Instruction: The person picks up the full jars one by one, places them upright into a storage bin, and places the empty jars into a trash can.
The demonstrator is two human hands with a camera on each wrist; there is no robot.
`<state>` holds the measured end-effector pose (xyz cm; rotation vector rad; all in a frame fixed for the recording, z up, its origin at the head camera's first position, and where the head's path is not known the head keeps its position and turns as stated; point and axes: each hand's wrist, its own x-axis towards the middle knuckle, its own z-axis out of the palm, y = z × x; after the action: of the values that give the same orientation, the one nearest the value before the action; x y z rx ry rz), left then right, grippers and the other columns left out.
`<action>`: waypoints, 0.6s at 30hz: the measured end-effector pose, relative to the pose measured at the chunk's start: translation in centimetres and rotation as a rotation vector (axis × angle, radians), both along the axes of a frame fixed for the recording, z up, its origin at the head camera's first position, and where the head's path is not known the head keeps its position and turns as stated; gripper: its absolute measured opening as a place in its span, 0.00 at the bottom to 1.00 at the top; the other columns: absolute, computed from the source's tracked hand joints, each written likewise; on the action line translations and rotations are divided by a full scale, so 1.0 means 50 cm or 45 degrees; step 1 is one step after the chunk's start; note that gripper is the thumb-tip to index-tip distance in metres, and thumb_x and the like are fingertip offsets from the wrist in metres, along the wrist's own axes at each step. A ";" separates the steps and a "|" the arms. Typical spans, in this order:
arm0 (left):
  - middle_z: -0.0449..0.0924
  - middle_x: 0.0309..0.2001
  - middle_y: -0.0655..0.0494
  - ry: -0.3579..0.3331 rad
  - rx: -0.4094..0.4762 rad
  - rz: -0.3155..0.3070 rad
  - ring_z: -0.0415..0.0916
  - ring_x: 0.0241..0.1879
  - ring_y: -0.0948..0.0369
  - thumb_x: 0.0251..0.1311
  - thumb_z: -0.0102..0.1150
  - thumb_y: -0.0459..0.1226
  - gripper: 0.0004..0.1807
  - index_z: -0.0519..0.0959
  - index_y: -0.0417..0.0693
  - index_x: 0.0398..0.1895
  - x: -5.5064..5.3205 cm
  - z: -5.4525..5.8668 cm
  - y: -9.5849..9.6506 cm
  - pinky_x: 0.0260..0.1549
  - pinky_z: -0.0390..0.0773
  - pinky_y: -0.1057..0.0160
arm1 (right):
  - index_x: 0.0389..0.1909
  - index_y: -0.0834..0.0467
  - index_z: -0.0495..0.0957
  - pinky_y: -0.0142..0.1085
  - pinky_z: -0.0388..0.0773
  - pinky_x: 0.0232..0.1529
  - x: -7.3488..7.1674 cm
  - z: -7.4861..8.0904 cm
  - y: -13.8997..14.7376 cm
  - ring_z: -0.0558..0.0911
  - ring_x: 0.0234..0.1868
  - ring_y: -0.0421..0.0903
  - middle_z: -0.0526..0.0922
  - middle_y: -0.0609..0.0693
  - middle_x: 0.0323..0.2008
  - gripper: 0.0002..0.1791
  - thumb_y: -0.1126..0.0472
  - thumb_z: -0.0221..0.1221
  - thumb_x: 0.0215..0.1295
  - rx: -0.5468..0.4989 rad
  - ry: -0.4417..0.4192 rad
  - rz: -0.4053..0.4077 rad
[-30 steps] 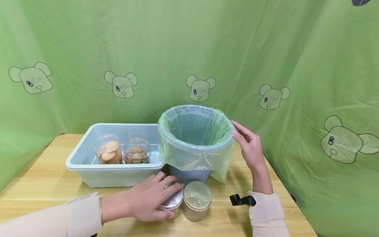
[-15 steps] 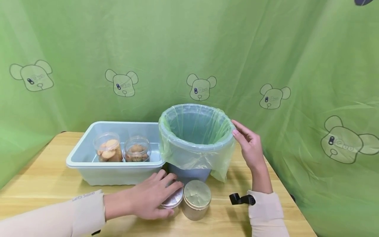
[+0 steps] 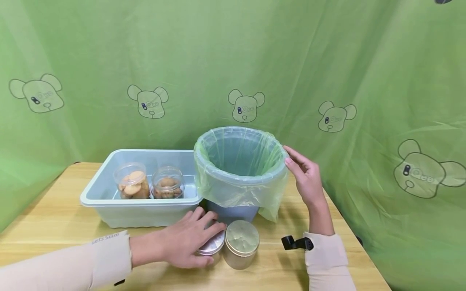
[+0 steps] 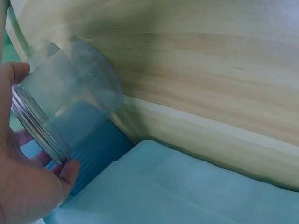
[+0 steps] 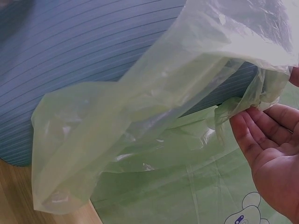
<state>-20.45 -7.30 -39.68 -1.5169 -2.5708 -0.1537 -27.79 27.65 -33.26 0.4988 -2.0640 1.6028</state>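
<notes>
In the left wrist view, my left hand [image 4: 28, 172] grips a clear jar [image 4: 70, 102] by its ridged silver lid. In the head view that hand [image 3: 191, 238] covers part of the jar's lid [image 3: 212, 244], fingers spread over its far edge. A second jar [image 3: 242, 244] with a dull gold lid stands just right of it. My right hand [image 3: 307, 176] is at the right rim of a blue bin [image 3: 233, 212]. In the right wrist view, the hand's [image 5: 275, 144] fingertips and thumb pinch the thin green garbage bag [image 5: 154, 102] that lines the bin.
A pale blue tub [image 3: 138, 214] sits left of the bin, holding two clear jars: one of round biscuits [image 3: 134, 188], one of small brown pieces [image 3: 168, 188]. All stand on a wooden table [image 3: 43, 218]. Green curtains [image 3: 204, 52] with bear drawings hang behind and to the sides.
My left forearm has come slightly further into view and to the right, the hand staying on the same jar. The right hand and bag look the same; the camera has shifted slightly.
</notes>
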 end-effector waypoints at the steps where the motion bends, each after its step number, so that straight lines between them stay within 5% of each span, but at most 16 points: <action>1: 0.68 0.60 0.54 -0.003 -0.004 0.001 0.59 0.50 0.57 0.63 0.60 0.59 0.38 0.67 0.54 0.73 0.000 0.001 0.000 0.44 0.69 0.59 | 0.68 0.63 0.75 0.27 0.75 0.59 0.000 0.000 0.000 0.79 0.59 0.41 0.78 0.61 0.64 0.23 0.59 0.57 0.76 0.001 -0.001 0.000; 18: 0.67 0.60 0.54 0.032 -0.049 -0.041 0.59 0.50 0.56 0.64 0.58 0.59 0.37 0.67 0.54 0.72 0.013 0.038 -0.001 0.46 0.68 0.58 | 0.68 0.63 0.74 0.26 0.74 0.59 0.001 -0.001 0.000 0.79 0.59 0.42 0.77 0.63 0.65 0.24 0.59 0.56 0.77 -0.008 -0.011 0.013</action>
<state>-19.78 -7.36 -37.78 -1.5639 -2.5450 -0.0881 -27.75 27.64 -33.33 0.5010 -2.0653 1.6198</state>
